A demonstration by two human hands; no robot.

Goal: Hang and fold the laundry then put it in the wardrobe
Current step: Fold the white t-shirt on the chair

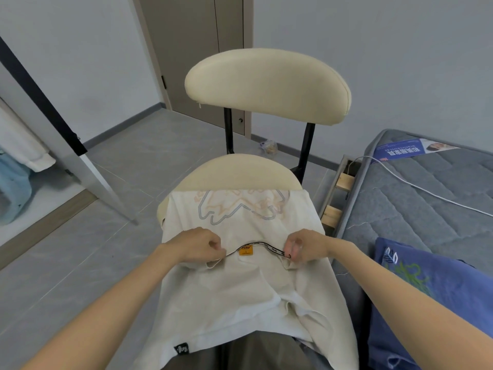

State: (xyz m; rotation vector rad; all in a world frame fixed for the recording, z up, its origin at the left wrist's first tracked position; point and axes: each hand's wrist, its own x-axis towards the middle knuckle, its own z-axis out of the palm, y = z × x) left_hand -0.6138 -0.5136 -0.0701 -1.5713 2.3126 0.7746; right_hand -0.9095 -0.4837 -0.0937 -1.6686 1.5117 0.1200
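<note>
A white T-shirt (248, 295) lies spread over the seat of a cream chair (266, 84) and hangs toward me. Its faint orange and grey print shows at the far end, and an orange label sits at the collar. My left hand (194, 247) pinches the collar's left side. My right hand (304, 249) pinches the collar's right side, on the black neck tape. A blue T-shirt (426, 295) with a green and white print lies on the bed at right.
A grey mattress (416, 209) on a slatted frame stands to the right, with a white cable and a blue leaflet (405, 150) on it. At left is a wardrobe opening with light blue and white clothes (13, 188). A closed door (192, 49) is behind the chair.
</note>
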